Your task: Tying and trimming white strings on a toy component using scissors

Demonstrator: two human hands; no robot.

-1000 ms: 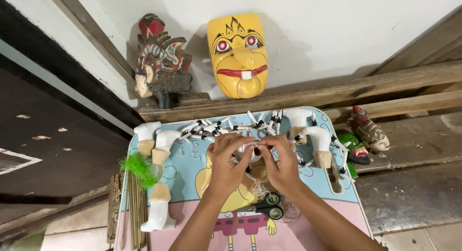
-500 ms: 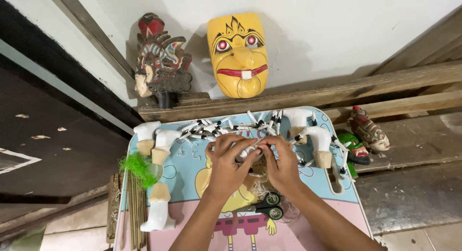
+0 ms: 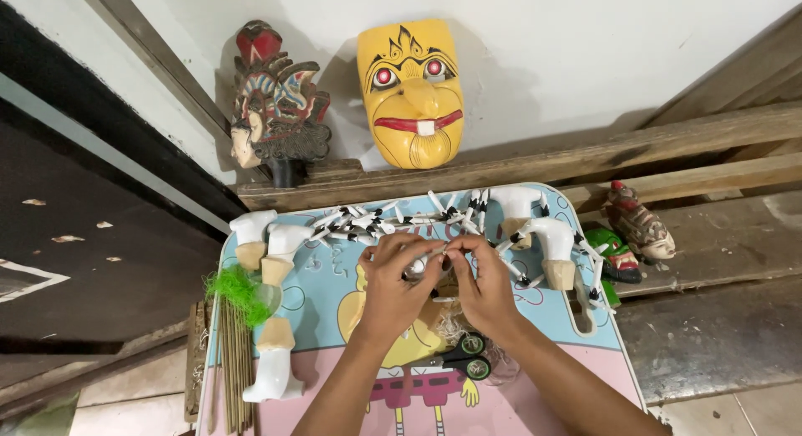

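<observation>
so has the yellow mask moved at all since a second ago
No. The yellow mask leans against the white wall, just right of the carved puppet head, as before, resting on the wooden beam.

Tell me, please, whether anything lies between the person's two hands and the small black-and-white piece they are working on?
Nothing visible does. The left hand and right hand already meet on the small black-and-white piece, fingertips pinching it above the colourful table.

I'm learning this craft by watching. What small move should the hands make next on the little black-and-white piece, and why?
Probably keep pinching it and finish working it between the fingertips. Both the left hand and right hand meet on one small black-and-white piece, while more like it lie on the colourful tabletop.
</observation>
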